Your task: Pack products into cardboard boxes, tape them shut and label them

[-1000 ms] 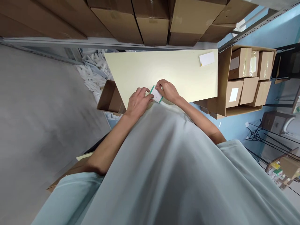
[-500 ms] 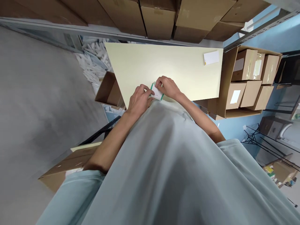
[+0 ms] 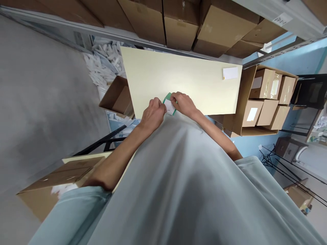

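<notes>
A small white box with green edges (image 3: 169, 105) sits at the near edge of a pale yellow table (image 3: 184, 78). My left hand (image 3: 152, 115) pinches its left side with curled fingers. My right hand (image 3: 184, 103) grips its right side and top, fingers bent over it. Both hands hold the box just above the tabletop, close to my light grey shirt, which hides the table's near edge below them.
A white card (image 3: 230, 73) lies at the table's far right corner. An open cardboard box (image 3: 118, 99) stands left of the table beside a heap of white packets (image 3: 104, 66). Stacked cartons (image 3: 265, 98) fill a big box on the right. Shelved cartons (image 3: 178, 20) line the back.
The camera has shifted, so the table sits lower and to the right in view. Both hands stay on the small box; my left hand's fingers have curled in tighter against it.
</notes>
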### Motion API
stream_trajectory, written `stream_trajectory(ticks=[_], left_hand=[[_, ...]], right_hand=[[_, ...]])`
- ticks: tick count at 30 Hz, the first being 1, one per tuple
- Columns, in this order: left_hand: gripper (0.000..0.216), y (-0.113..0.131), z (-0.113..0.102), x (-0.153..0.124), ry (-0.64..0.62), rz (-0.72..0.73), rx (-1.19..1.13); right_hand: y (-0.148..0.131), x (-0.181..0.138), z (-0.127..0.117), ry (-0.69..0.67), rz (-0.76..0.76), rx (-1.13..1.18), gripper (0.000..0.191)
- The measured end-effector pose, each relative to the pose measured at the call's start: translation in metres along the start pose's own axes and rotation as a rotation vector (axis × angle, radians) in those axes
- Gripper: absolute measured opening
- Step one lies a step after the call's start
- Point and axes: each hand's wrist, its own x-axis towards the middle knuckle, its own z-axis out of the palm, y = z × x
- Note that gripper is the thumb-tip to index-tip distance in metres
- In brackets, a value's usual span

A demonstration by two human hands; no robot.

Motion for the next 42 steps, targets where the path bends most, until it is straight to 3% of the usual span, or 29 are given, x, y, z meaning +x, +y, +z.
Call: stream_trajectory(ticks=[4,7,14,21,30,36,42], left_hand=[[0.022,-0.008,0.026,-0.002,0.213,0.064,-0.207],[0.019,-0.009,0.036,0.000,0.267,0.089,-0.280],[0.040,-0.008,0.014,0.014,0.289,0.084,-0.250],[0.030,-0.018,0.004,0.032,0.268,0.190,-0.182],[0.030,-0.033,-0.002,0.038,0.083,0.231,-0.288],[0.030,-0.041,0.004,0.021,0.161,0.244,-0.258],[0.025,-0.044,0.013,0.016,0.247,0.209,-0.253]], right_hand=[[0.010,-0.001,0.005,0.053,-0.052,0.055,0.028],[0.014,-0.001,0.007,0.059,-0.055,0.073,0.025],[0.015,-0.004,0.014,0.095,-0.040,0.094,0.024],[0.024,-0.019,0.021,0.182,0.043,0.103,0.021],[0.017,-0.016,0.022,0.156,-0.032,-0.009,0.027],[0.006,-0.014,0.029,0.099,-0.146,-0.217,0.026],[-0.005,-0.005,0.024,-0.006,-0.251,-0.405,0.044]])
